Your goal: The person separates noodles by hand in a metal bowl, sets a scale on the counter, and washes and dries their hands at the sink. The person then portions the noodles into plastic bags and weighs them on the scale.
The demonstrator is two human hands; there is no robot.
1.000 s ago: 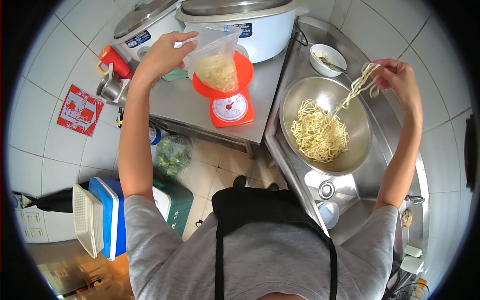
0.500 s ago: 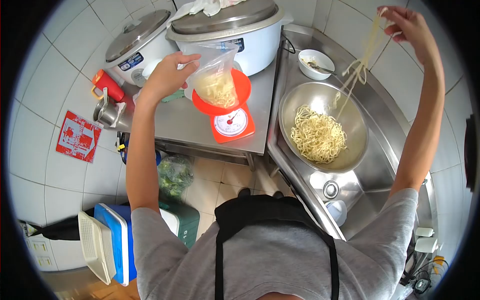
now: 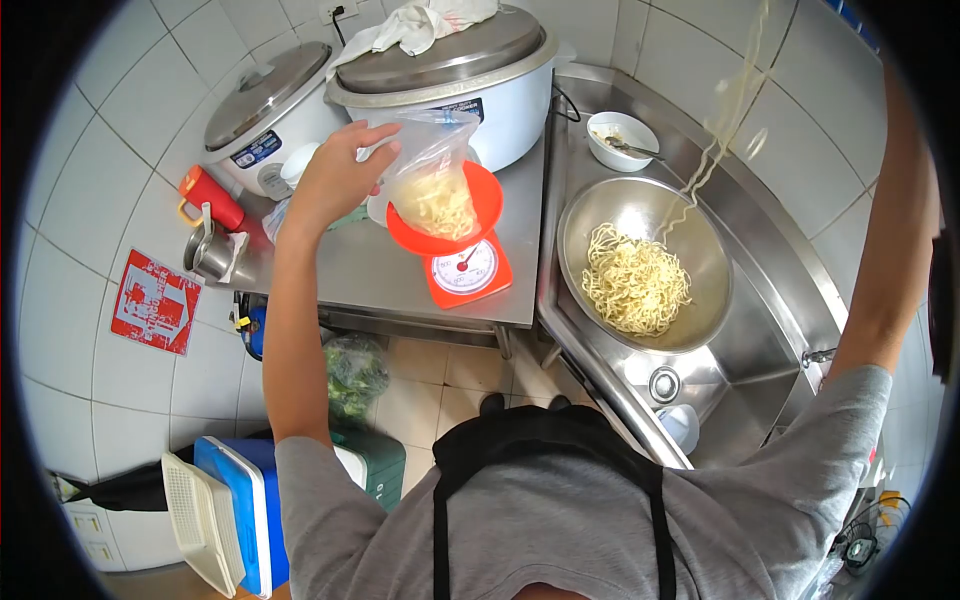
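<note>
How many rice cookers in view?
2. The larger rice cooker, with a white cloth on its lid, stands behind the orange-red kitchen scale; the smaller rice cooker stands to its left. No others show.

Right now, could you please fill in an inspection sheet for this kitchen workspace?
Surface: steel table left, steel sink right.
Job's things: clear plastic bag of noodles on red kitchen scale; noodle heap in metal bowl, strands hanging above.
Clutter: white bowl with utensil behind metal bowl; cloth on large rice cooker.
Hands: left hand pinches bag top; right hand out of view.
Cables: black cord from wall socket; tangled cables lower right.
Surroundings: smaller rice cooker, red sign on tiled wall.
</note>
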